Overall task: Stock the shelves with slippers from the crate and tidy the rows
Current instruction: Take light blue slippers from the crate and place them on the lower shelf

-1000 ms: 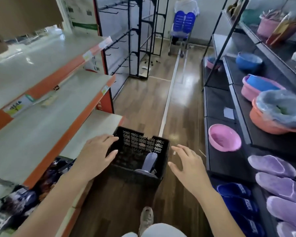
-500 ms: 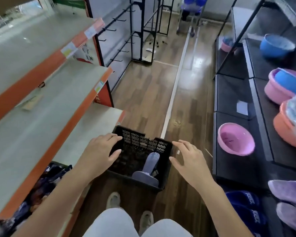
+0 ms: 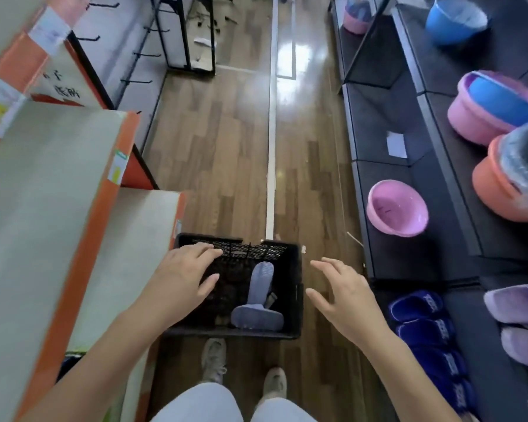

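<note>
slippers [image 3: 258, 316], grey-blue, lie in the right half of the black crate [image 3: 294, 300]; we come down to them from the biggest things. on our left the cream shelves [image 3: 58, 239] step upward, each with an orange front edge and small labels stuck to it. on our right the dark shelves [image 3: 409, 248] run along the aisle. between the two lies the wooden floor [image 3: 220, 147], with a white strip [image 3: 270, 147] down its middle.

the crate stands on the floor against the lowest cream shelf, just ahead of our pale shoes [image 3: 214, 357]. on the dark shelves we see an orange basin [image 3: 494, 193] with something film-wrapped in it, a pink basin [image 3: 470, 117] with a blue one nested inside, a blue basin [image 3: 456, 18] further off, and a lone pink bowl [image 3: 397, 211] on the lower board. nearer us, purple slippers [image 3: 518, 303] sit on one board and dark blue slippers [image 3: 424, 324] in a row on the board below.

our left hand [image 3: 183, 278] is palm down over the crate's left side, fingers straight and spread, holding nothing; we cannot tell whether it touches the rim. our right hand [image 3: 345, 293] hovers beside the crate's right wall, fingers spread and lightly bent, empty too.

of the slippers in the crate, one lies flat by the near wall and the other is propped on end behind it.
</note>
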### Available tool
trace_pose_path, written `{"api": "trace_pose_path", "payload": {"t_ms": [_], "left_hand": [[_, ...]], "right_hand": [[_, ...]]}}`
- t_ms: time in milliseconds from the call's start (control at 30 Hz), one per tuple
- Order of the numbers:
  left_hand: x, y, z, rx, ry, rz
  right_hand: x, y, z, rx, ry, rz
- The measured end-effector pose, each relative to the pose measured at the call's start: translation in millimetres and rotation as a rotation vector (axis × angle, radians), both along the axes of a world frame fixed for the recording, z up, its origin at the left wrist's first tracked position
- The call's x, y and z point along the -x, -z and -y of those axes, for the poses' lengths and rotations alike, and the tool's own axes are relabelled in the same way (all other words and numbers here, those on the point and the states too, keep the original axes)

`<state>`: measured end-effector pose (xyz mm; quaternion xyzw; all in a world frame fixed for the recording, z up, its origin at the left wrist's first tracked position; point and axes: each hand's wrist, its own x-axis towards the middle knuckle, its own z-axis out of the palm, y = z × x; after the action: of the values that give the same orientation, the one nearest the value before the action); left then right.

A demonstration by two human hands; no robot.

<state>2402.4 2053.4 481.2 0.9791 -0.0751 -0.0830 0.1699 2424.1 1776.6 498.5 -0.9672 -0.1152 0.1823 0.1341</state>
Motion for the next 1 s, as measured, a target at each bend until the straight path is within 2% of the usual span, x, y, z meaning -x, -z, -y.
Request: {"api": "trace_pose_path", "payload": {"t_ms": [267, 500, 767, 1000], "left_hand": [[-33, 68, -16, 0.072, 0.067, -0.157], [-42, 163, -3, 0.128, 0.063, -0.284], [-43, 331, 15, 0.127, -0.053, -0.510], [-26, 492, 32, 0.163, -0.213, -0.691]], "right_hand": [[-22, 72, -26, -0.016, 0.058, -0.122], [-28, 177, -19, -0.019, 0.125, -0.246], [-22, 347, 0, -0.061, 0.236, -0.439], [-18, 504, 13, 0.051, 0.204, -0.556]]}}
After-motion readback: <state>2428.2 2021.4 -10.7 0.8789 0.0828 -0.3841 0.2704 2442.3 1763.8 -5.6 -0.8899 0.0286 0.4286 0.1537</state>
